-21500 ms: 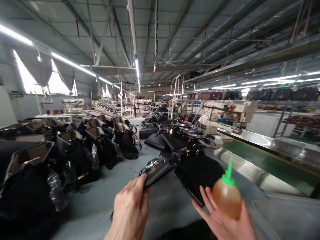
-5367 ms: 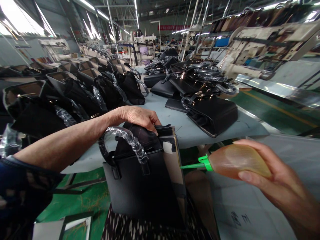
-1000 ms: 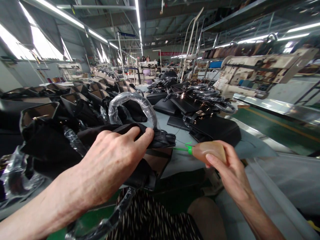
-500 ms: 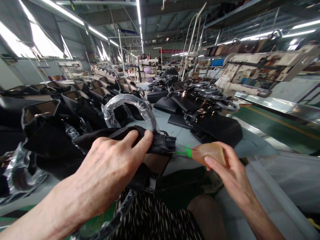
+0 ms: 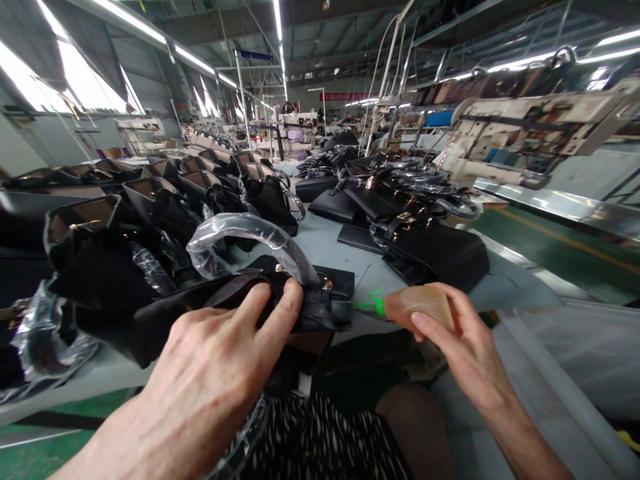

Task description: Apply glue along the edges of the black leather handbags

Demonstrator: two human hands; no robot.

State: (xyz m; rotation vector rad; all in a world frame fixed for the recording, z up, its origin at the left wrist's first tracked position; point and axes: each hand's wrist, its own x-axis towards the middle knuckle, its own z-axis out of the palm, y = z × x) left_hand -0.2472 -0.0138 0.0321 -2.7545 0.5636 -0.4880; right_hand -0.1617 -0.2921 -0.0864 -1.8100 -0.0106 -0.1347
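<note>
The hands hold a black bag and a green-tipped bottle.

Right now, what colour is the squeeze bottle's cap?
The cap is green, seen in the head view.

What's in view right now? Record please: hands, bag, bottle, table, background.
left hand: fingers gripping the black bag
right hand: holding a squeeze bottle
bag: black bag, plastic-wrapped handle arching above the left hand
bottle: amber, green nozzle pointing at bag's edge; contact unclear
table: blue-grey tabletop; open-topped bags left, flat-lying bags right
background: sewing machine, right
</note>
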